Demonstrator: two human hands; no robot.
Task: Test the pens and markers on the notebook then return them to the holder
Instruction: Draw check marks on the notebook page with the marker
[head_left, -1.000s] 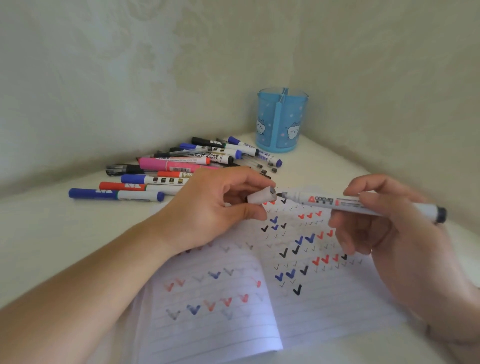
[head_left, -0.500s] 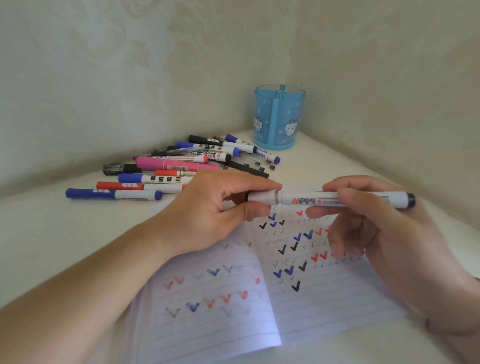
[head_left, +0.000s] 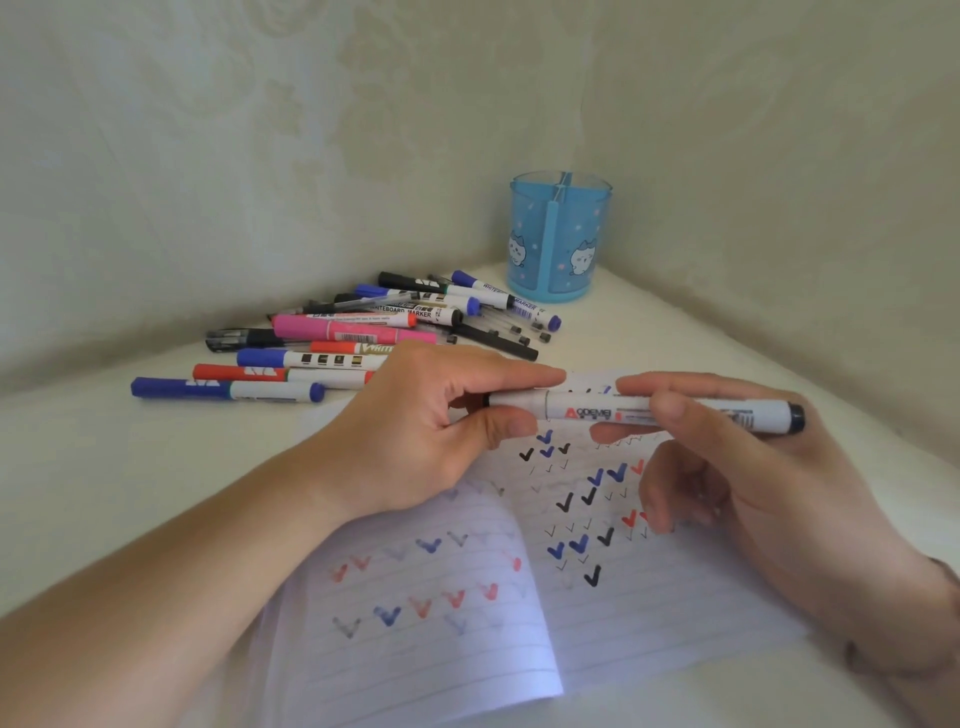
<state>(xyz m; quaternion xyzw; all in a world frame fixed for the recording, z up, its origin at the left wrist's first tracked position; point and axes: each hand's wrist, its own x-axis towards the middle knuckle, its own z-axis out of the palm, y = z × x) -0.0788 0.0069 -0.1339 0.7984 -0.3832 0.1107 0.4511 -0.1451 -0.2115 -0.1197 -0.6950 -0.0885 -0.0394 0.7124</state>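
Two hands hold one white marker (head_left: 644, 411) level above one open notebook (head_left: 597, 613): left hand (head_left: 431, 426) pinches its cap, right hand (head_left: 727, 467) grips the barrel. One blue holder (head_left: 560, 236) stands at twelve o'clock (loose pens (head_left: 358, 332), roughly a dozen, at ten).

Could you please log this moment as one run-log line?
left hand: pinches cap end | right hand: holds white black-tipped marker | above open lined notebook | blue plastic holder: no pens visible

Pen pile (head_left: 363, 332) crowds holder's (head_left: 560, 239) left, walls close behind, right side open
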